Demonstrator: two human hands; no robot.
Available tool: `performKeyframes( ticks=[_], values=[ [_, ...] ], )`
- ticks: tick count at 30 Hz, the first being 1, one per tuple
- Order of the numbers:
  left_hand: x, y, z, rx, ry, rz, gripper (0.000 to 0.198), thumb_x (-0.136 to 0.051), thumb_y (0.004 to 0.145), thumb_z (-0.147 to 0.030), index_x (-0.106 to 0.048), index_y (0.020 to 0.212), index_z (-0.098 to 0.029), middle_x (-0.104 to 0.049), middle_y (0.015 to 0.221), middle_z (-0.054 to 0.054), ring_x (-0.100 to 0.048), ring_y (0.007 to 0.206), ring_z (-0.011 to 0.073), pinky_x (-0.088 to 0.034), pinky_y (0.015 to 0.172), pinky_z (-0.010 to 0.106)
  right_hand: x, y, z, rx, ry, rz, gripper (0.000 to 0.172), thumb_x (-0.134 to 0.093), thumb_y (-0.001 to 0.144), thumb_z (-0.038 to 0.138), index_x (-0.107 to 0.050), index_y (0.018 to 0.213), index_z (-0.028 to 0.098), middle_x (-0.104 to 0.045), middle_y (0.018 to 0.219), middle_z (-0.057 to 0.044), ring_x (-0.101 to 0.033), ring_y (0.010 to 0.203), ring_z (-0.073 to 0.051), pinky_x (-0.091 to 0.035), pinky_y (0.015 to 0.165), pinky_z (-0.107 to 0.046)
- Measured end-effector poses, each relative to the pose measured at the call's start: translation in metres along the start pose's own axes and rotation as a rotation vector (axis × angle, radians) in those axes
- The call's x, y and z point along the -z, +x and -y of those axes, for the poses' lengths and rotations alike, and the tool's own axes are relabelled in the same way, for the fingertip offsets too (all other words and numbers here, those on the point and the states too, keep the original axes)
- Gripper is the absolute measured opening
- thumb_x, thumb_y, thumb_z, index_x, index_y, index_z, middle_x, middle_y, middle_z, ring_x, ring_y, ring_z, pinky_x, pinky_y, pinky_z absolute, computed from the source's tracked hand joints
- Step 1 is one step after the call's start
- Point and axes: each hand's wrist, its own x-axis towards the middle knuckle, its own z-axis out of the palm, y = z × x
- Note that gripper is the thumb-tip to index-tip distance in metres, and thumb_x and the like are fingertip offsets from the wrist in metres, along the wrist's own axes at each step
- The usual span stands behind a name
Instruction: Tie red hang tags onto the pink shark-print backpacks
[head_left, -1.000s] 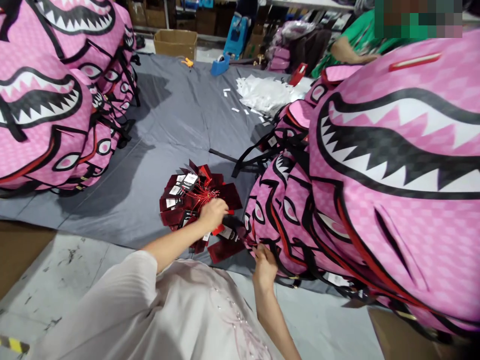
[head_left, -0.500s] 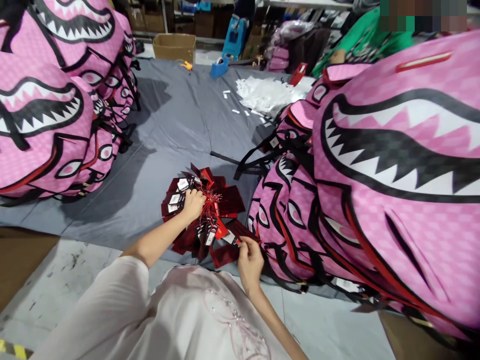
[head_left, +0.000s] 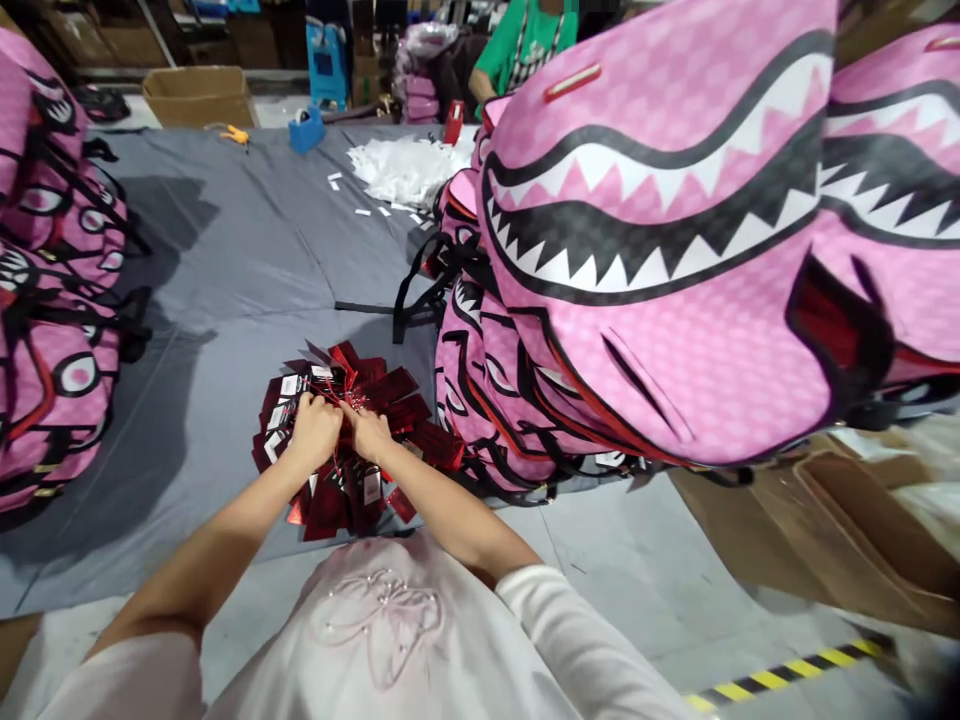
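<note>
A fanned-out heap of dark red hang tags (head_left: 390, 390) with red strings lies on the grey cloth near my body. Some tags carry white labels. My left hand (head_left: 316, 432), fingers curled closed, rests on the left of the heap and grips tags. Close beside it, my right hand (head_left: 367, 432) pinches at the red strings (head_left: 354, 402) in the middle, where they gather. The fingertips of both hands nearly meet, and exactly which strings they hold is hard to make out.
Pink shark-mouth backpacks (head_left: 645, 210) are piled right of the tags, with more backpacks (head_left: 67, 380) at left. Farther back lie white slips (head_left: 409, 170), a blue tape dispenser (head_left: 306, 130), an orange tool (head_left: 235, 134) and a cardboard box (head_left: 199, 97). A person in green (head_left: 510, 50) is behind.
My right hand has moved from the heap's lower right edge to the strings at its centre, beside my left hand. The view has swung right.
</note>
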Motion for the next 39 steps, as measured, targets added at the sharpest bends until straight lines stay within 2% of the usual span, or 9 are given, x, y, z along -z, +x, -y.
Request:
performKeyframes(
  ticks=[10, 13, 17, 19, 22, 25, 27, 32, 39],
  values=[
    [0.002, 0.006, 0.005, -0.046, 0.131, 0.096, 0.017, -0.049, 0.080, -0.018, -0.064, 0.073, -0.017, -0.067, 0.074, 0.011, -0.056, 0.085, 0.0277, -0.027, 0.092, 0.046, 0.014, -0.006, -0.016, -0.085, 0.011, -0.156, 0.037, -0.032, 0.100, 0.026, -0.057, 0.127, 0.031, -0.070, 0.109, -0.006, -0.060, 0.105, -0.021, -0.033, 0.093, -0.038],
    [0.022, -0.005, 0.021, 0.084, 0.158, 0.080, 0.020, -0.048, 0.083, -0.021, -0.064, 0.070, -0.017, -0.068, 0.074, 0.011, -0.056, 0.085, 0.0274, -0.027, 0.093, 0.048, 0.019, -0.005, -0.020, -0.145, 0.030, -0.188, 0.038, -0.031, 0.101, 0.030, -0.053, 0.132, 0.028, -0.067, 0.117, -0.010, -0.060, 0.108, -0.023, -0.036, 0.092, -0.038],
    [0.049, -0.008, 0.020, 0.083, 0.027, -0.140, 0.027, -0.045, 0.091, -0.032, -0.068, 0.079, -0.022, -0.070, 0.084, 0.006, -0.057, 0.095, 0.0252, -0.019, 0.107, 0.051, 0.028, -0.018, -0.014, -0.109, 0.088, -0.194, 0.057, -0.050, 0.094, 0.035, -0.032, 0.149, 0.030, -0.065, 0.122, -0.009, -0.062, 0.104, -0.023, -0.041, 0.088, -0.034],
    [0.057, -0.001, 0.004, 0.011, -0.072, -0.246, 0.027, -0.045, 0.093, -0.032, -0.069, 0.084, -0.023, -0.071, 0.088, 0.004, -0.058, 0.094, 0.0220, -0.017, 0.112, 0.049, 0.033, -0.043, -0.018, -0.092, 0.152, -0.250, 0.060, -0.053, 0.093, 0.034, -0.032, 0.149, 0.028, -0.069, 0.113, -0.006, -0.065, 0.097, -0.021, -0.044, 0.084, -0.032],
    [0.062, 0.015, -0.029, -0.101, -0.241, -0.306, 0.030, -0.042, 0.096, -0.033, -0.069, 0.089, -0.023, -0.071, 0.092, 0.003, -0.060, 0.089, 0.0185, -0.032, 0.106, 0.039, 0.041, -0.101, -0.048, -0.155, 0.248, -0.517, 0.045, -0.045, 0.096, 0.031, -0.044, 0.141, 0.025, -0.071, 0.103, -0.003, -0.065, 0.083, -0.018, -0.045, 0.075, -0.027],
    [0.062, 0.034, -0.065, -0.219, -0.353, -0.266, 0.032, -0.041, 0.098, -0.034, -0.070, 0.097, -0.022, -0.070, 0.095, 0.004, -0.061, 0.091, 0.0172, -0.043, 0.090, 0.030, 0.051, -0.159, -0.102, -0.433, 0.115, -0.808, 0.042, -0.041, 0.096, 0.032, -0.052, 0.134, 0.019, -0.071, 0.089, -0.006, -0.063, 0.072, -0.019, -0.044, 0.069, -0.028],
    [0.060, 0.046, -0.092, -0.296, -0.378, -0.196, 0.031, -0.041, 0.098, -0.032, -0.070, 0.104, -0.024, -0.068, 0.098, 0.003, -0.061, 0.092, 0.0159, -0.044, 0.084, 0.026, 0.057, -0.183, -0.135, -0.557, -0.004, -0.820, 0.042, -0.047, 0.091, 0.030, -0.054, 0.131, 0.018, -0.069, 0.082, -0.007, -0.060, 0.066, -0.019, -0.042, 0.065, -0.028],
    [0.048, 0.076, -0.159, -0.394, -0.348, -0.012, 0.029, -0.042, 0.096, -0.023, -0.070, 0.106, -0.026, -0.064, 0.102, 0.003, -0.062, 0.095, 0.0166, -0.045, 0.075, 0.026, 0.052, -0.202, -0.173, -0.423, 0.090, -0.825, 0.023, -0.048, 0.088, 0.028, -0.063, 0.103, 0.020, -0.068, 0.091, -0.006, -0.061, 0.076, -0.017, -0.044, 0.069, -0.027],
    [0.042, 0.087, -0.206, -0.332, -0.303, 0.083, 0.026, -0.044, 0.090, -0.013, -0.070, 0.095, -0.016, -0.065, 0.096, 0.008, -0.065, 0.090, 0.0225, -0.048, 0.072, 0.030, 0.034, -0.203, -0.179, -0.340, 0.598, -1.057, 0.035, -0.043, 0.088, 0.032, -0.052, 0.118, 0.015, -0.066, 0.110, -0.014, -0.068, 0.080, -0.017, -0.053, 0.077, -0.033]
  ],
)
